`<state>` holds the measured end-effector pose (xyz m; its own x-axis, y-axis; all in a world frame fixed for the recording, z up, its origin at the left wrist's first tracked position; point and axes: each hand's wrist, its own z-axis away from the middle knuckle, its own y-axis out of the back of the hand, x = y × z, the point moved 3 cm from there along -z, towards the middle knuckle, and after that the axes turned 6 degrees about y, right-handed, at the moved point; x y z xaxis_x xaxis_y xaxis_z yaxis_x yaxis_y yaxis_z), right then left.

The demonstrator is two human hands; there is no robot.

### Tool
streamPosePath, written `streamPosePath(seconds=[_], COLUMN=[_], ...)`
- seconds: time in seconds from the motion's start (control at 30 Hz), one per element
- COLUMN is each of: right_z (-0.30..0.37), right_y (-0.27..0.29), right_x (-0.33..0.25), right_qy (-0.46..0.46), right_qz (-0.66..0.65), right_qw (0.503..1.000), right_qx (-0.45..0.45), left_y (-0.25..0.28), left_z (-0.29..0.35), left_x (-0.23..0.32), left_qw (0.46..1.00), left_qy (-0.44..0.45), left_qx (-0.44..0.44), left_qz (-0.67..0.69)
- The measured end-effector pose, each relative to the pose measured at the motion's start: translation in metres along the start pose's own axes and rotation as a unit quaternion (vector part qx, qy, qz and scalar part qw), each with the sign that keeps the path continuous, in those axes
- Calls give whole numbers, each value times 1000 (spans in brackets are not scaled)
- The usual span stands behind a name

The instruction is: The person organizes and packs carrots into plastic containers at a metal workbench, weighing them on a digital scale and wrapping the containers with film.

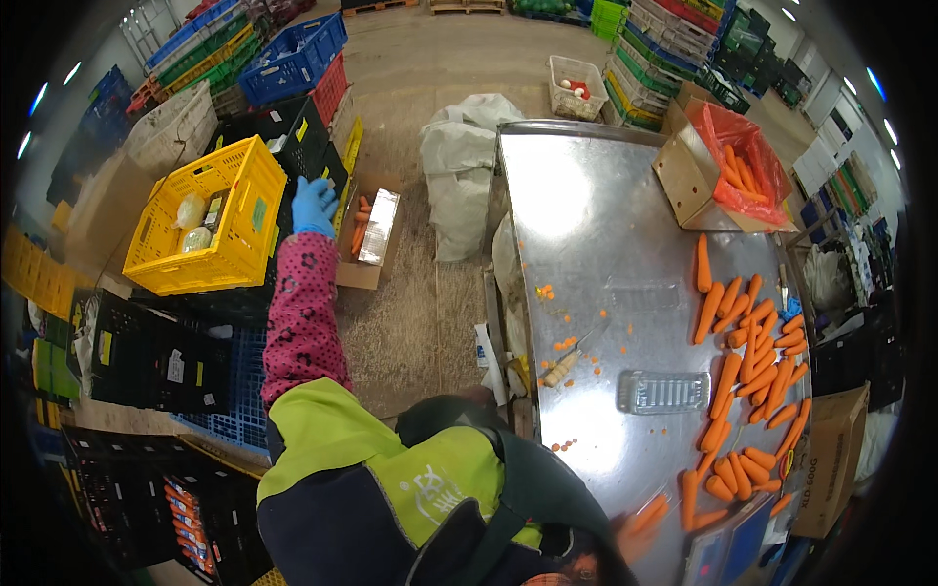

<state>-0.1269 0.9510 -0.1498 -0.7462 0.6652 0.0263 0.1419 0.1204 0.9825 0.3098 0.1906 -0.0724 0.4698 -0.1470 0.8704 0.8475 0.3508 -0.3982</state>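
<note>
**Blue glove at the yellow crate**

Blue-gloved, the left hand [314, 206] stretches out on a pink dotted sleeve [300, 313] to the right-hand edge of a yellow plastic crate [210, 220]. The hand's grip lies at that edge; whether the fingers close on anything cannot be told. Inside the crate lie two pale bagged vegetables [193, 225]. Just right of the crate, past the glove, an open cardboard box [366, 234] on the floor holds a few carrots and a clear tray. Black crates [156, 361] stand below the yellow crate. Well to the crate's right, a steel worktop [586, 234] carries a heap of loose carrots [752, 381], a clear plastic tray [663, 392] and a peeler [565, 365]. The right hand [640, 523] is an orange-tinged blur at the worktop's near edge, its grip unreadable.
</note>
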Motion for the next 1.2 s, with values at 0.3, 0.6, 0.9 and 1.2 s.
streamPosePath(seconds=[0.3, 0.6, 0.9, 1.2], right_z=[34, 69, 138, 133], right_y=[5, 15, 24, 33], right_x=[-7, -15, -9, 10], right_qy=[-90, -432, -529, -484], right_qz=[-32, -12, -12, -12], right_qw=[995, 900, 845, 872], right_qx=[12, 63, 80, 73], left_y=[-57, -126, -162, -133], left_z=[61, 307, 368, 455], left_x=[-86, -210, -335, -283], left_qw=[970, 777, 514, 486], left_qy=[87, 203, 324, 227], left_qx=[-218, -543, -636, -762], left_qz=[-57, -244, -476, -364])
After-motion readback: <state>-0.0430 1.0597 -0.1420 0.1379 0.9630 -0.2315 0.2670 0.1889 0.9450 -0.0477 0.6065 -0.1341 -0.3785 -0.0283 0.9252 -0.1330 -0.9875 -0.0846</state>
